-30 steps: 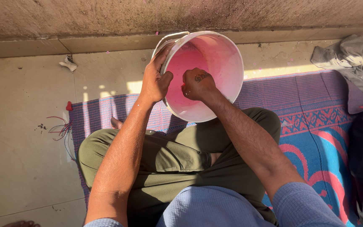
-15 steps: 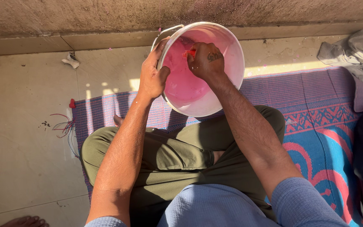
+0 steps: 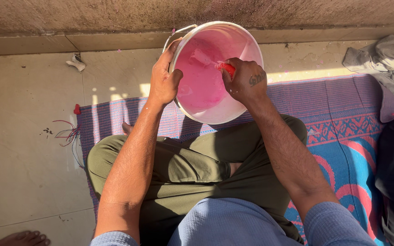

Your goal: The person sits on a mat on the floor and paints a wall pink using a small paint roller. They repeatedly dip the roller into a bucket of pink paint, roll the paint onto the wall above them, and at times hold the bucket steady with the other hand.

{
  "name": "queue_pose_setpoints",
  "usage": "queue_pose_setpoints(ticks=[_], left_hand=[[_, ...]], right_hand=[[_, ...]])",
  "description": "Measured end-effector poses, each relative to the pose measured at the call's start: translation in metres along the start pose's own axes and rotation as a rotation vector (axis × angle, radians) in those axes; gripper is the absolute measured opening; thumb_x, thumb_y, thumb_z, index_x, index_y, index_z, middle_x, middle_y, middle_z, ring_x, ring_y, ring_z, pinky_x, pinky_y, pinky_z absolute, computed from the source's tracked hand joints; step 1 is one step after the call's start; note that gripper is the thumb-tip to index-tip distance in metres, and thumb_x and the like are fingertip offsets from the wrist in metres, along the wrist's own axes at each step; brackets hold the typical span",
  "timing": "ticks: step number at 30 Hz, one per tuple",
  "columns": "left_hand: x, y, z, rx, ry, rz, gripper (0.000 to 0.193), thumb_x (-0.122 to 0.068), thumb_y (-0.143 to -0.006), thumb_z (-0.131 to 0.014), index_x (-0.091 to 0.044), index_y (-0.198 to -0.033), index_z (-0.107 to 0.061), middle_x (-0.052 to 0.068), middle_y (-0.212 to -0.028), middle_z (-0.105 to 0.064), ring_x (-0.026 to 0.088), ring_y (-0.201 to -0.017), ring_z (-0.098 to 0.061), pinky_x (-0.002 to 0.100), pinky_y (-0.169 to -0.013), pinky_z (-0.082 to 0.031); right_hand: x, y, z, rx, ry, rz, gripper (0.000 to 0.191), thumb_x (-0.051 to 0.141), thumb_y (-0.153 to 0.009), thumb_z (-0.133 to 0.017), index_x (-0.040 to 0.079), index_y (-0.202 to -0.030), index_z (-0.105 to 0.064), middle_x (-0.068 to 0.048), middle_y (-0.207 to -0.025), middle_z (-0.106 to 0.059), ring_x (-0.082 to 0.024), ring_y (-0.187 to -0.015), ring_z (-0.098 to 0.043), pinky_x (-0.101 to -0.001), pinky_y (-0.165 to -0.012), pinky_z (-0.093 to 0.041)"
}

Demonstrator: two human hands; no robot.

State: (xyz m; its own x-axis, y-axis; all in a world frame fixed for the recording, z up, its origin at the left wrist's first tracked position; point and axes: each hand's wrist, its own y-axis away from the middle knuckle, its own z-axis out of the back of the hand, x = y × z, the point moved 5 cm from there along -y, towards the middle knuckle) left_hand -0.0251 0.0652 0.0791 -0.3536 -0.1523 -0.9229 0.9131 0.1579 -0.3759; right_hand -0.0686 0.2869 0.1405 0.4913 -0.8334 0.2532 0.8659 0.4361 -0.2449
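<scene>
Pink paint coats the inside of the white bucket [image 3: 215,114], which is tilted toward the person, its mouth facing up at the camera, held above the far edge of the woven mat [image 3: 343,118] just in front of the crossed legs. The left hand [image 3: 164,81] grips the bucket's left rim, thumb hooked over the inside edge and fingers wrapped around the outer wall beside the wire handle [image 3: 175,34]. The right hand [image 3: 245,81] is inside the bucket's mouth on the right side, fingers pinched closed around the red handle of a brush [image 3: 225,68], whose pale, paint-covered head lies against the pink inner wall near the top.

Half a second ago the right hand sat higher and more central in the bucket with only a speck of red showing; now it has drawn to the right rim and the brush head is plainly out in view. A second ago that hand was at the lower left of the opening. The left hand's hold on the rim has not changed.

Beyond the mat lies a pale stone floor [image 3: 23,136]; a grey cloth [image 3: 381,57] is crumpled at upper right, and a bare foot [image 3: 21,238] shows at the bottom left corner.
</scene>
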Motion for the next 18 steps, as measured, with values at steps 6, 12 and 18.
queue_pose_setpoints(ticks=[6,12,18], left_hand=[[0.001,-0.001,-0.001,-0.009,0.002,0.041,0.079,0.001,-0.072,-0.054,-0.004,-0.15,-0.051,0.02,-0.151,-0.06,0.035,-0.144,-0.056,0.04,-0.122,-0.041],[0.0,0.0,-0.001,-0.007,0.005,0.035,0.079,0.001,-0.072,-0.054,-0.003,-0.151,-0.05,0.02,-0.152,-0.058,0.035,-0.145,-0.053,0.04,-0.122,-0.039],[0.001,0.0,-0.002,0.01,0.042,-0.012,0.076,0.001,-0.075,-0.053,-0.003,-0.15,-0.051,0.02,-0.152,-0.059,0.034,-0.148,-0.053,0.04,-0.124,-0.036]], right_hand=[[-0.005,-0.002,0.004,-0.004,0.071,0.017,0.028,0.027,-0.092,-0.075,0.006,-0.11,-0.077,-0.019,-0.08,-0.074,-0.037,-0.073,-0.072,-0.0474,-0.069,-0.057],[-0.004,-0.016,-0.025,0.068,0.104,0.008,0.018,0.023,-0.094,-0.071,0.008,-0.101,-0.075,-0.019,-0.077,-0.073,-0.04,-0.07,-0.07,-0.0504,-0.068,-0.055],[0.021,-0.025,-0.059,0.026,0.04,0.144,0.021,0.023,-0.093,-0.071,0.005,-0.102,-0.068,-0.019,-0.083,-0.07,-0.038,-0.075,-0.07,-0.0492,-0.068,-0.055]])
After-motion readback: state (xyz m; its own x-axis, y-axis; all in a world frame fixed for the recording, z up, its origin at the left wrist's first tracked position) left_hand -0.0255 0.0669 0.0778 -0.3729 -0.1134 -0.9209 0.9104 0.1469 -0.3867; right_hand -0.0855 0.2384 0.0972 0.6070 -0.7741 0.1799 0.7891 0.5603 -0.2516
